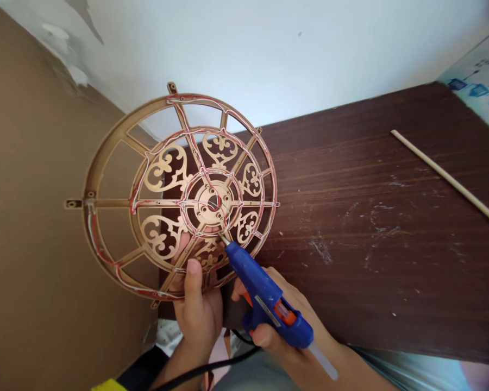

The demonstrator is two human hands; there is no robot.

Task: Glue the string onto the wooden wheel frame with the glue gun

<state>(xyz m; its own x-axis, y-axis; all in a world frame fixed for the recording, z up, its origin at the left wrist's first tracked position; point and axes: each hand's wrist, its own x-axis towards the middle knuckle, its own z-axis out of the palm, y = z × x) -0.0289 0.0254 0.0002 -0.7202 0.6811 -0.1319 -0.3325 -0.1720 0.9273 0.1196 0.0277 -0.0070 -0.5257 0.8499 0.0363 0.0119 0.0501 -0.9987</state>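
My left hand (198,309) grips the lower rim of a round gold openwork frame (136,250), thumb in front and fingers behind. The frame is tilted up and has scrolled ornaments between its spokes. Red and white wires (195,149) run along its rings and spokes. In my right hand (293,309) is a blue hot glue gun (261,288), with my fingers wrapped round its handle. Its metal nozzle meets or nearly meets the inner ring just below the hub (214,202); actual contact I cannot tell. A translucent glue stick (324,361) sticks out of the gun's back.
A dark brown wooden tabletop (342,179) spreads to the right, with whitish marks on it. A thin pale wooden stick (448,179) lies there. A brown panel (36,217) stands on the left, a white wall (269,49) behind. A black cable (212,366) crosses below.
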